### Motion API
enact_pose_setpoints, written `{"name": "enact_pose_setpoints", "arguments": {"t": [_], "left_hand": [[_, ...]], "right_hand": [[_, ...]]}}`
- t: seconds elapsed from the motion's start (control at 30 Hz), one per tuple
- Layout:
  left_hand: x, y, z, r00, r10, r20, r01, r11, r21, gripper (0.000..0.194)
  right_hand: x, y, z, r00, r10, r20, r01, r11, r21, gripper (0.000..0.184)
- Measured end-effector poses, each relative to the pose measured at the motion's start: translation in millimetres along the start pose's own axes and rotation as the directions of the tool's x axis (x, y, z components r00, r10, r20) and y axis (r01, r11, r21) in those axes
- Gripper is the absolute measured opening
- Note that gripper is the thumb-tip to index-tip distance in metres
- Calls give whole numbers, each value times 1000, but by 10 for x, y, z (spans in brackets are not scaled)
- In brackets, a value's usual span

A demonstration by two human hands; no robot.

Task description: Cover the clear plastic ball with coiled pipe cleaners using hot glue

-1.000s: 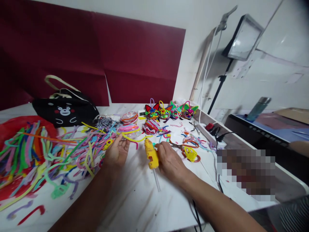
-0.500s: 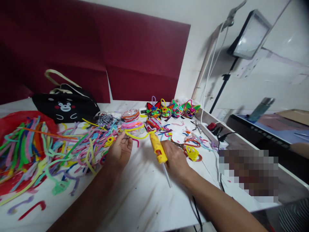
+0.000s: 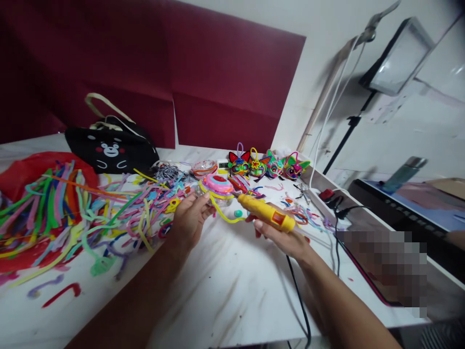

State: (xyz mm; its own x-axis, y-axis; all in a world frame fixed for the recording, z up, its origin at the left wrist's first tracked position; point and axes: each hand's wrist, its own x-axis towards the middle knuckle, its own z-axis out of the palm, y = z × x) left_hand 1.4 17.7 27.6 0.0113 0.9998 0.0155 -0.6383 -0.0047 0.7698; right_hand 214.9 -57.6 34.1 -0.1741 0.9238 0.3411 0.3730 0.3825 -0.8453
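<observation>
My left hand (image 3: 191, 220) is closed on the edge of a round clear plastic piece covered in coils of pink pipe cleaner (image 3: 218, 182), with a red patch on top. A yellow pipe cleaner (image 3: 224, 217) runs around its side and hangs in a loop toward my right hand. In my right hand (image 3: 281, 237) is a yellow hot glue gun (image 3: 267, 211), its nozzle pointing left at the rim of the piece. Whether the tip touches cannot be made out. A clear glue stick sticks out behind the gun, and a black cord (image 3: 296, 291) hangs below.
Loose pipe cleaners (image 3: 119, 208) cover the left side, beside a red bag (image 3: 87, 167) full of them. Several finished cat-face ornaments (image 3: 257, 167) stand at the back. A black bear-face bag (image 3: 109, 155) sits behind. A power strip (image 3: 332, 206) lies to the right.
The glue gun has swung round so its nozzle points left, close to the pink piece. My left hand has lifted the piece and holds it up. The view has shifted slightly.
</observation>
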Motion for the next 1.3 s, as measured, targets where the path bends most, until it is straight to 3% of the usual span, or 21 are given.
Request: {"name": "enact_pose_setpoints", "arguments": {"t": [0.2, 0.43, 0.63, 1.3], "left_hand": [[-35, 6, 7, 997, 16, 77, -21, 998, 61, 35], [-72, -28, 15, 989, 14, 150, -34, 991, 131, 43], [-96, -41, 38, 988, -4, 152, -16, 991, 130, 46], [-93, -45, 37, 994, -16, 107, 9, 998, 67, 24]], "right_hand": [[1, 58, 103, 994, -99, 40, 103, 989, -109, 24], [-17, -21, 116, 983, -177, 56, 185, 953, -241, 23], [-13, 63, 159, 974, -222, 50, 227, 937, -267, 24], [-13, 168, 213, 974, -226, -5, 210, 911, -354, 27]]}}
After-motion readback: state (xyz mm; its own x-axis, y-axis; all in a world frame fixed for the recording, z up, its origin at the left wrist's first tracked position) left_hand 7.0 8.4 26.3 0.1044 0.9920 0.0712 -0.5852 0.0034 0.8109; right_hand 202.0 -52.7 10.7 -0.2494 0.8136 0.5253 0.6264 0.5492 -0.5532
